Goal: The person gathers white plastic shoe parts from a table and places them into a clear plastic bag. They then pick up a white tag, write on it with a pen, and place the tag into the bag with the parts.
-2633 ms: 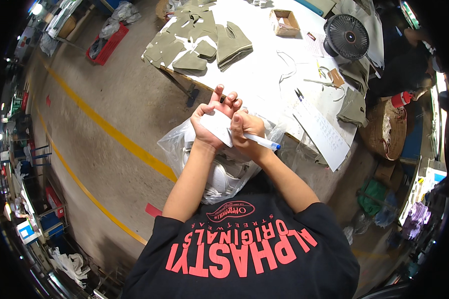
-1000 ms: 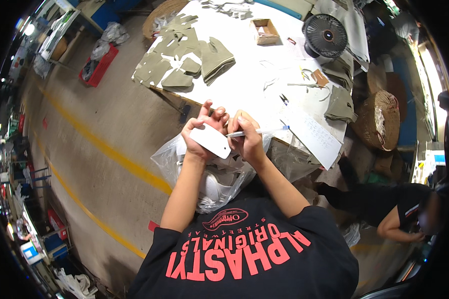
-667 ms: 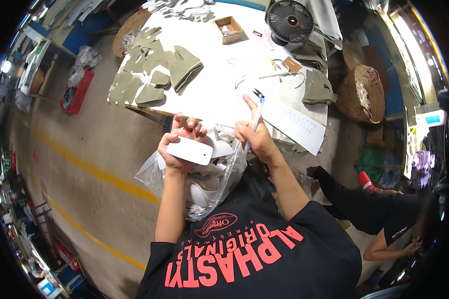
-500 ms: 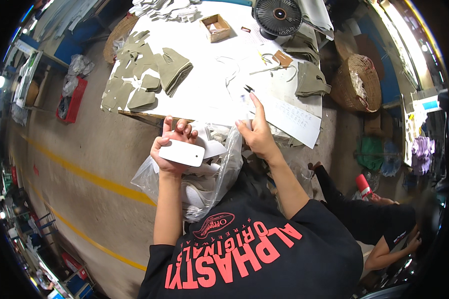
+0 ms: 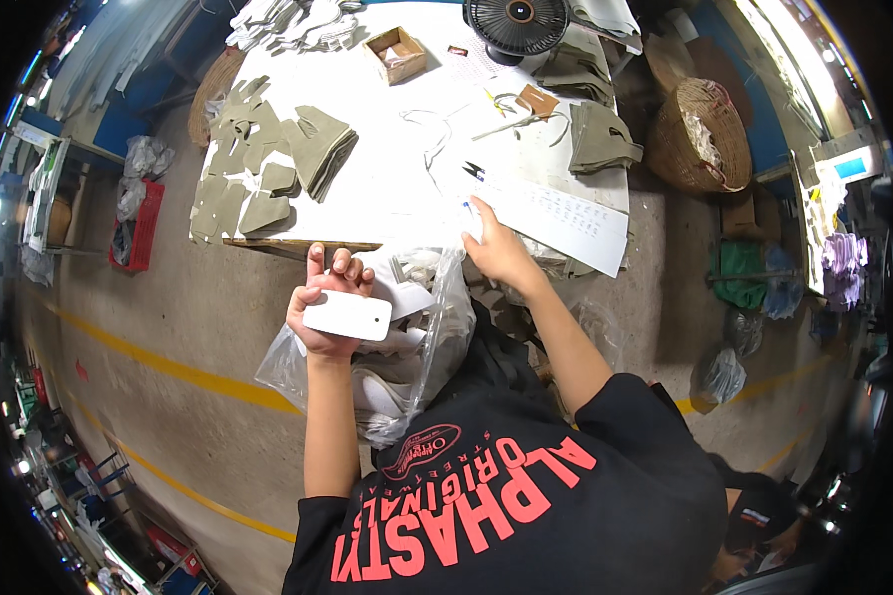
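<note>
My left hand (image 5: 319,315) grips a white rounded plate (image 5: 347,315) with a small dark hole near one end. Its fingers curl up behind the plate. My right hand (image 5: 501,255) is over the table's near edge, index finger stretched forward and thumb apart; its other fingers are largely hidden. Just beyond that fingertip are small black-bladed snips (image 5: 475,172), apart from it. Between my forearms, a clear plastic bag (image 5: 446,322) holds white and grey pieces.
The white table (image 5: 387,183) carries olive cut pieces (image 5: 319,149), an open box (image 5: 395,57), a black fan (image 5: 516,25) and a printed sheet (image 5: 566,223). A wicker basket (image 5: 700,139) stands right, a red crate (image 5: 139,226) left. Another person (image 5: 759,516) is at lower right.
My right hand has drawn back from the snips, which stay in place on the table. The left hand still holds the white plate. The other person has shifted toward the lower right.
</note>
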### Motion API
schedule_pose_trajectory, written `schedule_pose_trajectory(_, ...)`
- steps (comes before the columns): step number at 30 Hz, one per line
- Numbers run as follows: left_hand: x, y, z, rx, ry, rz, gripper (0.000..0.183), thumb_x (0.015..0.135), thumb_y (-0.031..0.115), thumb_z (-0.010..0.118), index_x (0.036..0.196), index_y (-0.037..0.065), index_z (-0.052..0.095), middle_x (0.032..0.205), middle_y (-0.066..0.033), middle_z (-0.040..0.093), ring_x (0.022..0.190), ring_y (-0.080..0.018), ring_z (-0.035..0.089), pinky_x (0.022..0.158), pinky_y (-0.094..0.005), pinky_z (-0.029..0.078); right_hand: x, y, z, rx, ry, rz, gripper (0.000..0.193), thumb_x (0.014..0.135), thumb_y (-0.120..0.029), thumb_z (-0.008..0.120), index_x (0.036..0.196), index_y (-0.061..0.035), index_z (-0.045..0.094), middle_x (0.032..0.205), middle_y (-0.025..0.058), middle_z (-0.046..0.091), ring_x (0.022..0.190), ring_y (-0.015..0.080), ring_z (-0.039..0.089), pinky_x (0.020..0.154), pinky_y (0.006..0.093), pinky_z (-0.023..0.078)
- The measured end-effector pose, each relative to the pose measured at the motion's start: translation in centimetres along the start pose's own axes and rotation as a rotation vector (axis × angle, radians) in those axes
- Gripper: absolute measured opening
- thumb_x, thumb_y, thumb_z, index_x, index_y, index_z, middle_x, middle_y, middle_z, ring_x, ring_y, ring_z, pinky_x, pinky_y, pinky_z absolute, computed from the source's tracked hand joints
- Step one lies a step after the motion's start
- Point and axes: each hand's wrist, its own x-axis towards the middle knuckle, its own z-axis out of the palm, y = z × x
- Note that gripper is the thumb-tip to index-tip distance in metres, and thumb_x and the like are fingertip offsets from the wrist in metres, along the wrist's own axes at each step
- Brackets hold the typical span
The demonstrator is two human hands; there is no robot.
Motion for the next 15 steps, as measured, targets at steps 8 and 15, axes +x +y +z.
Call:
schedule_pose_trajectory(8,0.0,0.1,0.1,0.012,0.008,0.007,0.053,0.074,0.016,0.059,0.125,0.014,0.048,0.100,-0.0087,0.045,0.097,-0.0237,0.045,0.100,-0.0429,0.042,4.1,1.9,-2.0,-0.018,-0.127,0.211,0.039,0.102,-0.031,0.058,0.123,0.0015,0.060,0.101,0.0308,0.072,0.101,0.0456,0.070,0.091,0.0504,0.053)
schedule_pose_trajectory(15,-0.1,0.1,0.2,0.004,0.014,-0.003,0.053,0.074,0.016,0.059,0.126,0.014,0.049,0.100,-0.0082,0.045,0.096,-0.0233,0.045,0.099,-0.0421,0.043,3.5,4.3,-4.2,-0.035,0.098,0.115,0.033,0.102,-0.036,0.061,0.112,-0.0053,0.065,0.092,0.0248,0.071,0.089,0.0406,0.069,0.082,0.0474,0.053)
